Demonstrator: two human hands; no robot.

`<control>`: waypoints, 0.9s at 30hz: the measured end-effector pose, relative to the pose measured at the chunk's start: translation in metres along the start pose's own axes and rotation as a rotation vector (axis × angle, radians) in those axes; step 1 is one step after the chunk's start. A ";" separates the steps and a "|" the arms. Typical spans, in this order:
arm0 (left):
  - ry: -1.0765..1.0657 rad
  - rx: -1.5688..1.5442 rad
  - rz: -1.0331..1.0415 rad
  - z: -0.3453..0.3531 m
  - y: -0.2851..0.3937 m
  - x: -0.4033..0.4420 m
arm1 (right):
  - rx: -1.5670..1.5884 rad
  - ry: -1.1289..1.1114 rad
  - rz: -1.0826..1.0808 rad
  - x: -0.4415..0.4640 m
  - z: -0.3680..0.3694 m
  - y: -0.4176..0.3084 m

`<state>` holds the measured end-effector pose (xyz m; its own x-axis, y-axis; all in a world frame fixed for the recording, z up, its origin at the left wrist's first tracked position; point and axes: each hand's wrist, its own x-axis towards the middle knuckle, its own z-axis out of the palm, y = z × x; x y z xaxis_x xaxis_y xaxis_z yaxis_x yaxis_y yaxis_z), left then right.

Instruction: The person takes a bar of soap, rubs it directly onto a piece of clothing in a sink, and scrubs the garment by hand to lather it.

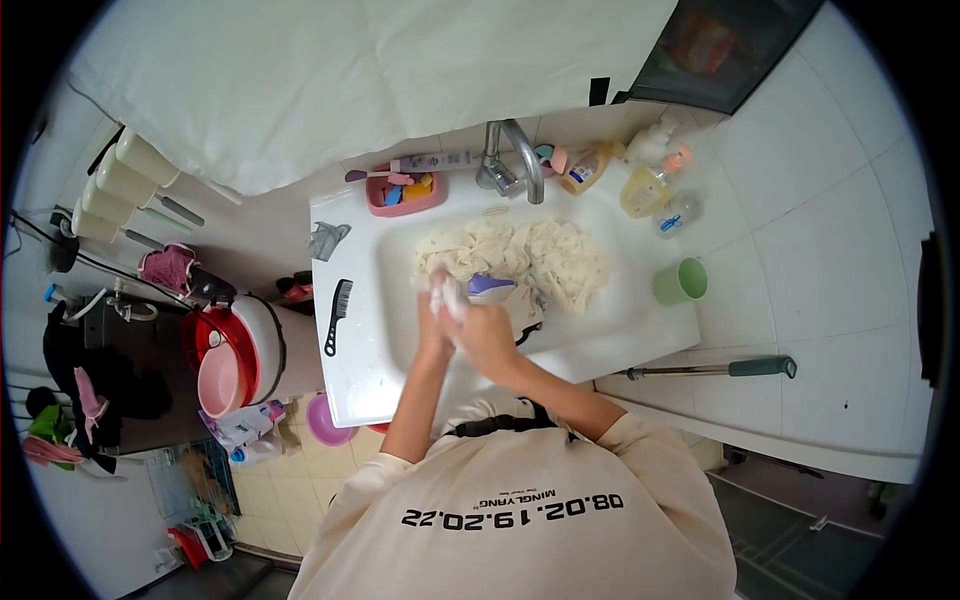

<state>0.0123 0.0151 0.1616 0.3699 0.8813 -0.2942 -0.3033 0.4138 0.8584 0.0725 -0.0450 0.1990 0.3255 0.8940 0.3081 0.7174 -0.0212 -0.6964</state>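
Over the white sink (390,345), my left hand (437,315) and my right hand (484,335) press together around a small white cloth (450,298). Both hands are slightly blurred, with fingers closed on the cloth. Just beyond them, a heap of cream fabric (560,262) lies in the basin. A purple and white object (490,285), perhaps a brush, rests on the fabric beside my right hand. The chrome faucet (525,160) stands at the sink's back edge, its spout above the basin.
A black comb (338,318) and a grey cloth (327,240) lie on the left ledge. A pink basket (405,208) with small items sits behind. Soap bottles (643,192) stand back right, near a green cup (681,282). Pink and red basins (222,380) are left.
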 end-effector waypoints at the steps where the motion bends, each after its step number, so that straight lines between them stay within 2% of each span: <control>1: -0.012 -0.078 0.045 0.006 -0.006 -0.008 | -0.101 0.090 -0.068 0.001 -0.005 -0.011; 2: -0.011 -0.076 0.049 0.007 -0.007 -0.011 | -0.098 0.092 -0.071 0.005 -0.005 -0.005; 4: 0.013 -0.110 -0.228 0.014 -0.002 -0.020 | -0.371 0.040 -0.199 0.025 -0.007 0.022; 5: 0.074 -0.145 -0.193 0.024 0.008 -0.030 | -0.274 -0.041 -0.013 0.035 -0.009 0.030; 6: 0.073 -0.147 -0.197 0.019 0.008 -0.031 | -0.277 -0.043 -0.010 0.029 -0.008 0.029; 8: 0.098 0.034 -0.234 0.008 0.012 -0.027 | -0.409 -0.081 -0.323 0.014 -0.008 0.012; 9: 0.098 0.033 -0.234 0.009 0.012 -0.029 | -0.351 -0.017 -0.321 -0.001 0.001 0.000; 13: 0.096 -0.120 -0.306 0.022 0.011 -0.040 | -0.428 0.001 -0.333 0.017 -0.009 0.029; 14: 0.051 -0.123 -0.272 0.022 0.005 -0.039 | -0.428 -0.006 -0.337 0.013 -0.009 0.026; 16: 0.001 -0.127 -0.230 0.013 -0.007 -0.033 | -0.509 0.025 -0.213 0.006 -0.009 0.020; 17: -0.112 -0.285 -0.205 -0.003 -0.018 -0.027 | -0.475 -0.080 -0.334 -0.006 -0.003 0.023; 18: -0.225 -0.442 -0.179 -0.018 -0.029 -0.019 | -0.474 -0.079 -0.336 -0.008 -0.002 0.023; 19: -0.312 -0.481 -0.233 -0.020 -0.024 -0.020 | -0.465 -0.057 -0.384 -0.012 -0.002 0.022; 20: -0.309 -0.481 -0.230 -0.017 -0.024 -0.025 | -0.457 -0.032 -0.433 -0.014 -0.002 0.022; 22: 0.007 -0.157 -0.274 0.008 -0.020 -0.036 | -0.493 0.023 -0.425 0.005 -0.007 0.034; 24: 0.029 -0.138 -0.204 0.011 -0.018 -0.037 | -0.328 0.022 -0.087 0.011 -0.010 0.031; 25: 0.066 -0.149 -0.226 0.005 -0.014 -0.035 | -0.597 -0.035 -0.302 0.003 -0.010 0.023; 27: 0.115 -0.162 -0.253 0.000 -0.015 -0.035 | -0.546 -0.102 -0.337 -0.006 -0.005 0.021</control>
<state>0.0040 -0.0219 0.1595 0.3522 0.7619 -0.5436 -0.3541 0.6461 0.6762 0.0888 -0.0534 0.1862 -0.0131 0.9288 0.3702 0.9887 0.0674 -0.1341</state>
